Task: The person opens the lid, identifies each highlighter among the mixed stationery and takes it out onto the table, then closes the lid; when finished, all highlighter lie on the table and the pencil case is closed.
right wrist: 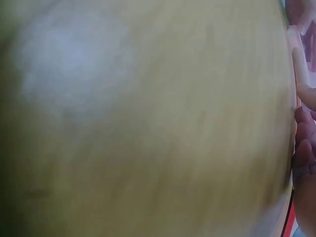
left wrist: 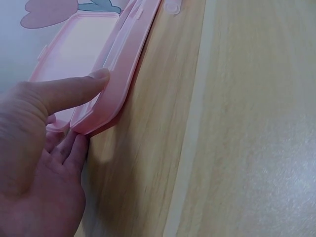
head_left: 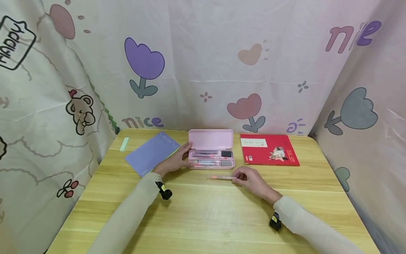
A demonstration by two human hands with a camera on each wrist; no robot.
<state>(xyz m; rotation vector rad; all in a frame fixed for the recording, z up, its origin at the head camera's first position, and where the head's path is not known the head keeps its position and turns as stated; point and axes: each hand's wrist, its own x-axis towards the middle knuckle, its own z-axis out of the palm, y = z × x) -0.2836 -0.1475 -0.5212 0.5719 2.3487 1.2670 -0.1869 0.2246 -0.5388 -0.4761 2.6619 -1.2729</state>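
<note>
A pink pencil case (head_left: pixel 210 139) stands on the table with its lid raised. Inside lie several pens (head_left: pixel 205 162), a black block (head_left: pixel 226 153) and a grey block (head_left: pixel 226 163). My left hand (head_left: pixel 173 163) grips the case's left end; in the left wrist view the thumb (left wrist: pixel 81 91) presses on the rim and the other fingers are at the end wall. In front of the case, my right hand (head_left: pixel 252 180) pinches the right end of a clear pen with an orange part (head_left: pixel 218 177), held low over or on the table. The right wrist view is blurred.
A blue-purple booklet (head_left: pixel 150 151) lies left of the case, partly behind the left hand and wrist. Further left is a pale green strip (head_left: pixel 124 144). To the right is a red book (head_left: pixel 272 146). Patterned curtains (head_left: pixel 190 63) enclose the wooden table (head_left: pixel 203 218) behind and at both sides.
</note>
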